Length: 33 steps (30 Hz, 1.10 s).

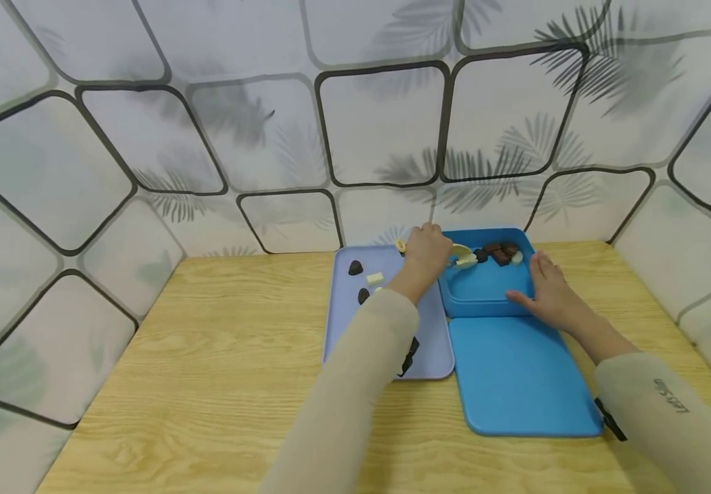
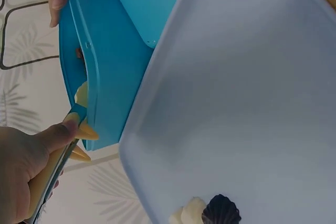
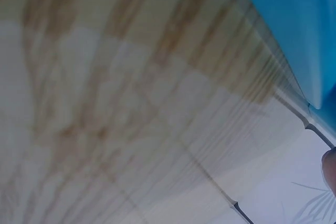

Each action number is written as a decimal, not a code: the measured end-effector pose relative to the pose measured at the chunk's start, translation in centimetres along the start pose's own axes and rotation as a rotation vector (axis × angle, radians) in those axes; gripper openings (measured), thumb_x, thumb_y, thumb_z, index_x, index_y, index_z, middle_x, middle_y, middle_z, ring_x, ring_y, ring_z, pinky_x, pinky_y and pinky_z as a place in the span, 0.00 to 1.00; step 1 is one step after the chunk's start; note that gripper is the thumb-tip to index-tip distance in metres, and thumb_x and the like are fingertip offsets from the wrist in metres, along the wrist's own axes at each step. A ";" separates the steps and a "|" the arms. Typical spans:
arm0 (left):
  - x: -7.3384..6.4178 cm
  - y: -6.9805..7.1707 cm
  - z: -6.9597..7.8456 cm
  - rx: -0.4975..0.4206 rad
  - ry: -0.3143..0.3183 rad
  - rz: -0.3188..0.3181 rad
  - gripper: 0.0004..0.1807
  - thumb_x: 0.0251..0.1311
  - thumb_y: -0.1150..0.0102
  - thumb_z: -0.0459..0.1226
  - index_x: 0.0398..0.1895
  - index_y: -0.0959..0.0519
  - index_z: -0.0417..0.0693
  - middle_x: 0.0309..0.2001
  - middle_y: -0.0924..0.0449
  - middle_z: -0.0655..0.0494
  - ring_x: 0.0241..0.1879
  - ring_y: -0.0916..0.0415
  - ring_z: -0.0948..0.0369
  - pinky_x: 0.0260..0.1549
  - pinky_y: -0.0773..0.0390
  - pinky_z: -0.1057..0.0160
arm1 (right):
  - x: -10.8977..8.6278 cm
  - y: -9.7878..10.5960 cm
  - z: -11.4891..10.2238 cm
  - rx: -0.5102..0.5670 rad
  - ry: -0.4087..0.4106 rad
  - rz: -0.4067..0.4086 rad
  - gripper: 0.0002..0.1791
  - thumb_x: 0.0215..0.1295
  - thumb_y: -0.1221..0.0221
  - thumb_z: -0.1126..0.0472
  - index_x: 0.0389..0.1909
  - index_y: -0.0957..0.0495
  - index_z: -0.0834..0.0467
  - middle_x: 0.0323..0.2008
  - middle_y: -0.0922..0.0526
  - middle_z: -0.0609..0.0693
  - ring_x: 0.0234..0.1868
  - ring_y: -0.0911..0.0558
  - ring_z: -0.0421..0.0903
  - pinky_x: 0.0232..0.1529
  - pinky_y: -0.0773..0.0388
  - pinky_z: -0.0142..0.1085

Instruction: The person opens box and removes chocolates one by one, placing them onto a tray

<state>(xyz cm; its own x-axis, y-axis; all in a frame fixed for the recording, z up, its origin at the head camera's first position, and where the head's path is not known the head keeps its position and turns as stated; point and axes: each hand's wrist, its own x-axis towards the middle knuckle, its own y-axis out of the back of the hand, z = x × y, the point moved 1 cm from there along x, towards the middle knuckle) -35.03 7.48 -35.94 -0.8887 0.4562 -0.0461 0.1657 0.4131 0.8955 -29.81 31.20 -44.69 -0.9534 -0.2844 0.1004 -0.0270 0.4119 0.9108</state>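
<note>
My left hand (image 1: pixel 427 252) grips a pair of tongs (image 2: pixel 50 177) with yellow tips, its thumb pressed along one arm. The tips (image 1: pixel 459 252) reach over the left wall of a blue box (image 1: pixel 485 309). A pale chocolate piece (image 1: pixel 467 261) shows right at the tips; whether they pinch it I cannot tell. Dark and brown chocolates (image 1: pixel 500 255) lie at the back of the box. My right hand (image 1: pixel 553 295) rests against the box's right side, fingers straight and thumb spread over the front rim. Only a fingertip (image 3: pixel 329 169) of it shows in the right wrist view.
A lavender tray (image 1: pixel 346 322) left of the box carries dark chocolates (image 1: pixel 355 267) and a white piece (image 1: pixel 375 278). Pale and dark shell-shaped chocolates (image 2: pixel 221 211) lie near its edge. A flat blue lid (image 1: pixel 522 377) lies before the box. A patterned wall (image 1: pixel 386 130) stands behind.
</note>
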 end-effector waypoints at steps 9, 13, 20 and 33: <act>-1.9 -1.4 -1.5 -0.053 -0.032 0.133 0.26 0.59 0.45 0.59 0.50 0.19 0.53 0.50 0.25 0.56 0.50 0.29 0.60 0.50 0.26 0.64 | -0.1 -0.3 0.0 -0.002 0.000 0.020 0.56 0.67 0.52 0.36 0.68 0.68 0.79 0.68 0.66 0.78 0.70 0.65 0.71 0.70 0.69 0.57; -2.9 -2.1 -2.4 -0.130 0.001 0.166 0.27 0.58 0.46 0.61 0.48 0.18 0.51 0.48 0.25 0.56 0.48 0.29 0.61 0.47 0.24 0.65 | 0.0 -0.5 0.0 0.005 0.005 0.020 0.56 0.67 0.52 0.36 0.68 0.68 0.78 0.68 0.65 0.78 0.70 0.65 0.70 0.70 0.70 0.57; -4.8 -2.6 -3.7 -0.216 0.014 0.307 0.29 0.55 0.46 0.62 0.43 0.17 0.49 0.40 0.23 0.55 0.39 0.27 0.61 0.39 0.23 0.66 | 0.0 -0.6 0.0 0.009 0.007 0.015 0.56 0.67 0.52 0.37 0.68 0.68 0.78 0.68 0.65 0.78 0.70 0.65 0.71 0.69 0.69 0.57; -7.9 -3.1 -5.0 -0.360 -0.015 0.416 0.26 0.53 0.41 0.59 0.38 0.16 0.47 0.34 0.24 0.55 0.34 0.27 0.60 0.34 0.24 0.68 | -0.2 0.1 -0.5 0.005 0.002 0.014 0.56 0.67 0.52 0.37 0.68 0.67 0.79 0.68 0.65 0.78 0.70 0.64 0.72 0.69 0.68 0.57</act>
<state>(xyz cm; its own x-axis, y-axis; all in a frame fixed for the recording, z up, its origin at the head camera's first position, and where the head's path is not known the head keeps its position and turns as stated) -30.68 -1.38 -36.17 -0.7728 0.5356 0.3405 0.3430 -0.0988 0.9341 -29.47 30.92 -44.39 -0.9532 -0.2800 0.1140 -0.0150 0.4203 0.9072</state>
